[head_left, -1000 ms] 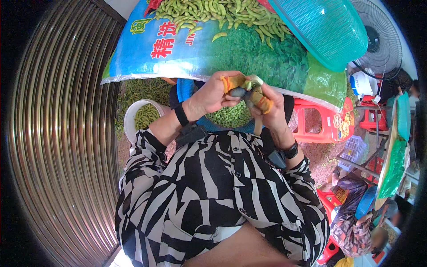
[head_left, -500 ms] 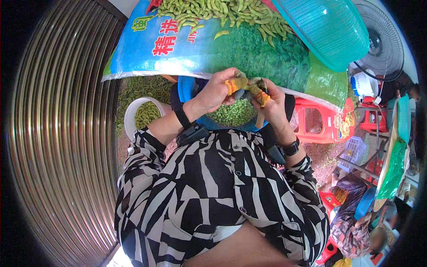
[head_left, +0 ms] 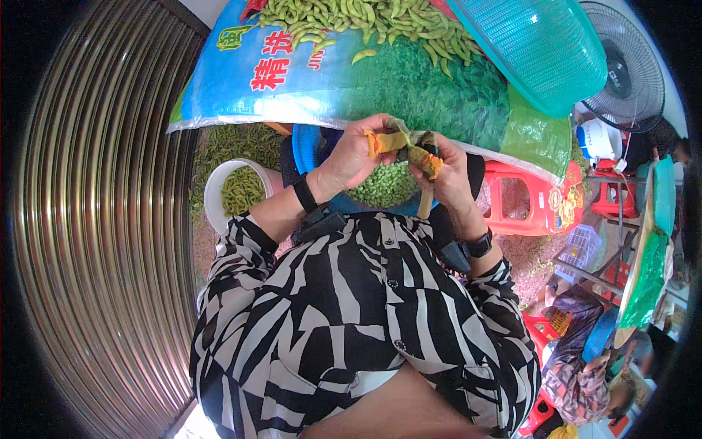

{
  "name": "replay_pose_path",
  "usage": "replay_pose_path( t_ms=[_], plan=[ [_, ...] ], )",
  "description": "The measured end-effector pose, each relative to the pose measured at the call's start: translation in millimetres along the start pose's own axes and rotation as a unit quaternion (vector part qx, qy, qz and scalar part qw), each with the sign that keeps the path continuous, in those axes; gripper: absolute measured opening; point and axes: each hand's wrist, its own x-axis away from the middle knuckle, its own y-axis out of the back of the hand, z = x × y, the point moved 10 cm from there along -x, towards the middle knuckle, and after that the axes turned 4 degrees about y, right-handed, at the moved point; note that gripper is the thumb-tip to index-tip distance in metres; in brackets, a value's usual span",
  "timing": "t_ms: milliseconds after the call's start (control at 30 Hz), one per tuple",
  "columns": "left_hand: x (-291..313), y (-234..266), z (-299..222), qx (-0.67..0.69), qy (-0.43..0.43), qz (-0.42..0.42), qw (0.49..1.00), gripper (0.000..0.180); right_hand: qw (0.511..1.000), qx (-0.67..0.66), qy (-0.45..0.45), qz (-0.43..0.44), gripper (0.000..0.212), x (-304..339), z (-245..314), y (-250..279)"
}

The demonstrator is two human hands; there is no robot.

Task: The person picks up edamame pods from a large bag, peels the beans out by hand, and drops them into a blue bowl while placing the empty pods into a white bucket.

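My left hand [head_left: 349, 157] and my right hand [head_left: 449, 174] meet above a blue basin [head_left: 302, 146] of shelled green beans [head_left: 384, 186]. Yellow-orange covers wrap the thumbs. The fingers of both hands are closed in a pinch, tips almost touching. What lies between them is too small and covered to make out. Below my right palm sticks out a pale straight strip [head_left: 425, 205], like a handle; its upper end is hidden. Just beyond the hands, a printed blue-green plastic sack [head_left: 439, 102] lies spread flat, bearing a heap of green bean pods [head_left: 380, 18].
A white bucket [head_left: 273, 180] with pods stands left of the basin. At the back right are a teal plastic basket [head_left: 534, 51] and a fan [head_left: 621, 69]. A red stool [head_left: 496, 197] is on the right. Farther right, another person [head_left: 578, 388] sits. A ribbed metal shutter [head_left: 110, 219] lines the left.
Both hands stay above the basin, with small shifts of the thumbs and fingers. The left thumb tilts differently, and the pale strip has moved slightly down and left.
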Motion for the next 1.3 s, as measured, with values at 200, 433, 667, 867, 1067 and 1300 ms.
replay_pose_path(
  t_ms=[200, 433, 667, 867, 1067, 1300],
  plan=[
    [-1, -15, -2, 0.031, 0.029, 0.001, 0.999, 0.011, 0.993, -0.098, -0.036, 0.055, 0.014, -1, -7, -1],
    [-2, -27, -8, -0.044, 0.012, 0.035, 0.998, 0.011, 0.982, -0.167, -0.013, 0.085, 0.02, 2, -1, -8],
    [-5, -22, 0, -0.021, 0.043, 0.055, 0.997, 0.016, 0.986, -0.153, -0.003, 0.072, 0.02, 4, -7, -1],
    [-1, -23, -13, -0.237, -0.047, -0.012, 0.97, 0.017, 0.996, -0.093, 0.006, 0.001, 0.015, 3, -11, 9],
    [5, -21, -25, -0.385, -0.109, -0.015, 0.916, 0.017, 0.999, 0.032, -0.015, 0.026, 0.022, 8, -5, -7],
    [9, -33, -43, -0.249, -0.054, -0.024, 0.967, 0.021, 0.97, 0.241, -0.016, 0.041, 0.034, 10, 12, -10]
  ],
)
